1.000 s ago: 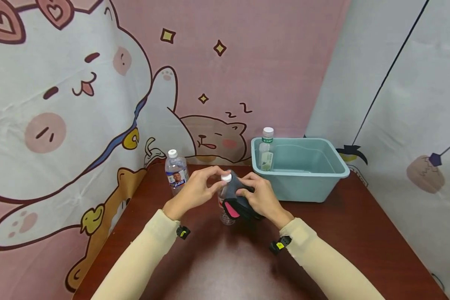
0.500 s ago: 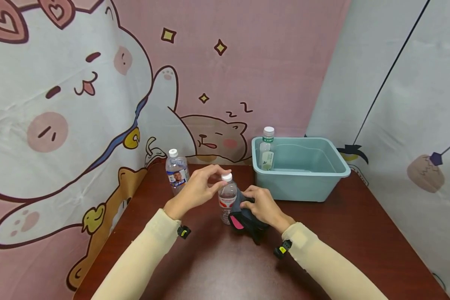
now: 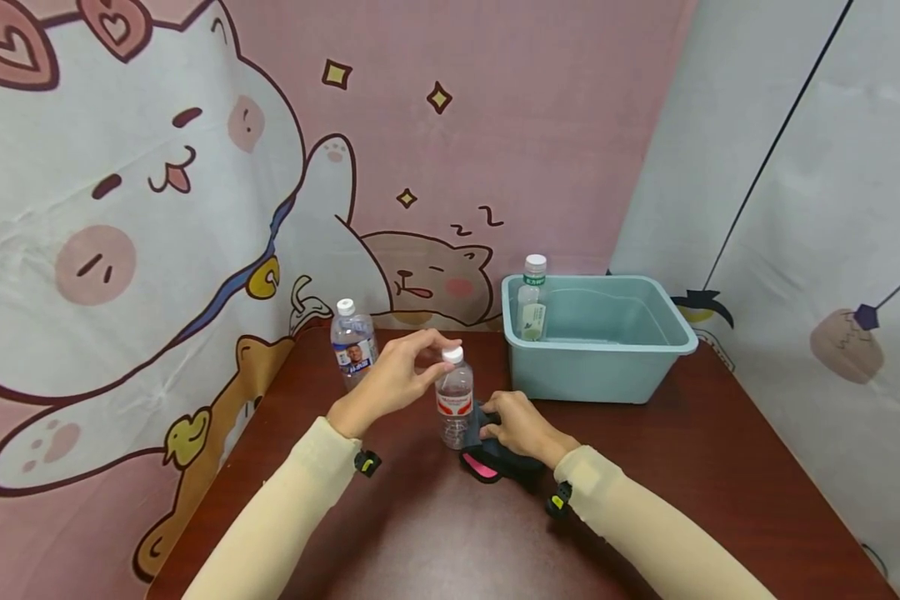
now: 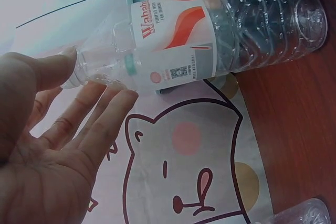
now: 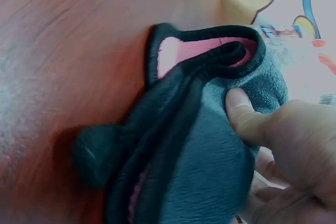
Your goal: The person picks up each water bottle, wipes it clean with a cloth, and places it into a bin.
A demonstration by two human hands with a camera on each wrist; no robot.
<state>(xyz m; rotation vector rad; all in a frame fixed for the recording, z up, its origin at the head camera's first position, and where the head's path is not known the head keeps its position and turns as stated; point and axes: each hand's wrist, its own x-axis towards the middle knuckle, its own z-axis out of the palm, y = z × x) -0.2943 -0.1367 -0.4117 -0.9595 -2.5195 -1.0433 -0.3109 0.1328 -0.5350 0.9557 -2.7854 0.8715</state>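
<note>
The left hand [image 3: 390, 375] pinches the white plastic cap [image 3: 453, 355] of a clear, ridged plastic bottle with a red-and-white label [image 3: 455, 406], upright on the reddish-brown wooden surface [image 3: 450, 533]. Just beside that bottle, to its right, the right hand [image 3: 527, 427] grips a soft grey cloth with black edging and pink lining [image 5: 205, 156], bunched low. Past the left hand I see a clear plastic bottle with a blue label [image 3: 354, 357]; farther back, right, a pale blue-green plastic tub [image 3: 600, 375] holds a clear bottle with a green neck band [image 3: 532, 317]
</note>
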